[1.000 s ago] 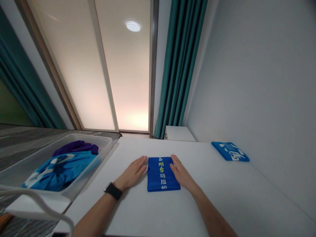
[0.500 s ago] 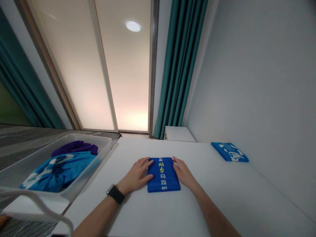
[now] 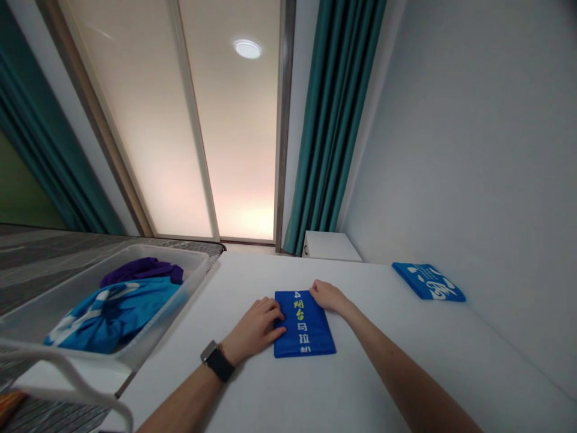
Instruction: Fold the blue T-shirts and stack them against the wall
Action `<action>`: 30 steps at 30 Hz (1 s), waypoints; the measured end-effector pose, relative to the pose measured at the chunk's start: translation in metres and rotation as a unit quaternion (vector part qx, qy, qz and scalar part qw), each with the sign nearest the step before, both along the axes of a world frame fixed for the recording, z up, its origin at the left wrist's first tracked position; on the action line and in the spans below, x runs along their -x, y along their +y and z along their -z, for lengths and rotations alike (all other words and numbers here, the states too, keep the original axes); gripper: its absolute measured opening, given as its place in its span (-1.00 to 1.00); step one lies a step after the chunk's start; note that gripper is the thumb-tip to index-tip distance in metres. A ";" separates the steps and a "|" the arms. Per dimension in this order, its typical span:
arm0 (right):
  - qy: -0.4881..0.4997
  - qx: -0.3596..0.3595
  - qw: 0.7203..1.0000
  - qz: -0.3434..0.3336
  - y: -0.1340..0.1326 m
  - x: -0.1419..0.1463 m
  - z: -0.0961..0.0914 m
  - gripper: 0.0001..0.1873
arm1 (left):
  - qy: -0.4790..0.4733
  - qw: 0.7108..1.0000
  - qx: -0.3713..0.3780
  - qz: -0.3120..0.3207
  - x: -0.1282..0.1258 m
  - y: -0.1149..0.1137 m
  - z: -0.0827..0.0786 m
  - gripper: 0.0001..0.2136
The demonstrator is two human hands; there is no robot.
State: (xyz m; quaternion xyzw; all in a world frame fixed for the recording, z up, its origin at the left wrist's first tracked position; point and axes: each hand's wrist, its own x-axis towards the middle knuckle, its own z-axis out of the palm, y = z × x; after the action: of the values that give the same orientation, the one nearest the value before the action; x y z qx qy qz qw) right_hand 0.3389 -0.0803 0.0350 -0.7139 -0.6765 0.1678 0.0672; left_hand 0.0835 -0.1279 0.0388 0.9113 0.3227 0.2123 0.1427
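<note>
Folded blue cloth [image 3: 305, 323] lying flat on a white table [image 3: 252, 391], near the front of the tabletop and between both hands; long sides running away from the viewpoint; yellow and white characters printed down its middle, upside down from here; left hand [image 3: 255, 329] just beside its left edge, palm down, fingers loosely curled and resting over that edge, thumb low against the side; no pinch on the cloth visible; black wristwatch [image 3: 217, 363] on the left wrist; right hand [image 3: 329, 296] at the far right corner of the cloth, palm down, fingers close together rather than spread, fingertips touching the cloth's top surface; no grip there either, most of the palm lying off the cloth;

second folded blue cloth [image 3: 428, 281] with white print farther along the table, well apart from both hands, just beside the white wall [image 3: 473, 150]; translucent plastic bin [image 3: 171, 328] to the left of the table, holding a crumpled blue garment [image 3: 112, 319] with white stripes and a purple garment [image 3: 144, 272] behind it, the two touching; white hanger [image 3: 58, 367] at the lower left, in front of the bin; small white cabinet [image 3: 331, 245] beyond the far table edge, beside a teal curtain [image 3: 336, 126]; frosted glass sliding door [image 3: 234, 120] behind, a round ceiling light reflected in its pane.
</note>
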 end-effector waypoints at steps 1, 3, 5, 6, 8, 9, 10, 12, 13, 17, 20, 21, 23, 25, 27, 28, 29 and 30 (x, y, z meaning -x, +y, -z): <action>0.009 0.010 1.000 0.002 0.004 0.000 -0.001 -0.72 | 0.002 1.000 0.000 0.001 0.000 0.000 0.000 -0.85; 0.030 0.026 0.999 0.003 0.009 0.000 -0.002 -0.74 | 0.007 1.000 0.000 0.003 -0.001 -0.001 -0.001 -0.85; 0.052 0.041 0.998 0.001 0.012 0.001 -0.004 -0.74 | 0.010 1.000 0.001 0.003 -0.001 -0.002 -0.002 -0.87; 0.061 0.046 0.997 0.000 0.013 0.001 -0.005 -0.72 | 0.012 1.000 0.002 0.003 -0.001 -0.003 -0.002 -0.88; 0.073 0.048 0.996 0.003 0.014 0.003 -0.005 -0.67 | 0.016 1.000 0.005 0.002 -0.002 -0.005 -0.003 -0.89; 0.076 0.043 0.996 0.006 0.014 0.004 -0.004 -0.65 | 0.014 1.000 0.006 0.001 -0.002 -0.006 -0.004 -0.89; 0.078 0.035 0.996 0.009 0.014 0.005 -0.003 -0.65 | 0.010 1.000 0.009 0.000 -0.002 -0.006 -0.005 -0.90; 0.081 0.014 0.997 0.012 0.012 0.007 0.000 -0.67 | -0.013 1.000 0.021 -0.012 -0.002 -0.006 -0.005 -0.88; 0.084 0.004 0.996 0.012 0.011 0.008 0.001 -0.70 | -0.032 0.999 0.030 -0.024 -0.002 -0.004 -0.004 -0.85; 0.118 -0.025 0.993 -0.005 0.007 0.009 0.006 -0.77 | -0.094 0.990 0.057 -0.090 -0.003 0.019 -0.002 -0.74; 0.171 -0.050 0.984 -0.020 0.005 0.009 0.008 -0.79 | -0.087 0.990 0.062 -0.087 -0.013 0.046 -0.004 -0.67; 0.193 -0.059 0.979 -0.023 0.004 0.009 0.008 -0.80 | -0.074 0.992 0.062 -0.080 -0.019 0.055 -0.007 -0.65; 0.237 -0.074 0.968 -0.025 0.003 0.010 0.008 -0.79 | -0.021 0.995 0.082 -0.056 -0.034 0.072 -0.012 -0.62; 0.273 -0.084 0.958 -0.022 0.000 0.011 0.008 -0.77 | 0.036 0.991 0.126 -0.023 -0.050 0.085 -0.018 -0.59; 0.318 -0.090 0.944 -0.013 -0.005 0.011 0.008 -0.74 | 0.071 0.985 0.157 0.000 -0.064 0.094 -0.021 -0.54; 0.349 -0.090 0.933 -0.006 -0.007 0.010 0.008 -0.73 | 0.084 0.982 0.168 0.007 -0.069 0.097 -0.022 -0.51; 0.384 -0.089 0.919 0.004 -0.009 0.008 0.008 -0.73 | 0.095 0.979 0.178 0.012 -0.072 0.100 -0.022 -0.49; 0.420 -0.085 0.903 0.016 -0.010 0.006 0.008 -0.73 | 0.106 0.977 0.186 0.015 -0.075 0.102 -0.022 -0.47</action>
State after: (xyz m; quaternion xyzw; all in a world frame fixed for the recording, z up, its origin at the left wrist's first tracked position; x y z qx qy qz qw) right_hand 0.3330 -0.0903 0.0265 -0.5798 -0.5855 0.3926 0.4085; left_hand 0.1580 -0.0264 0.0604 0.8907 0.3562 0.0490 0.2781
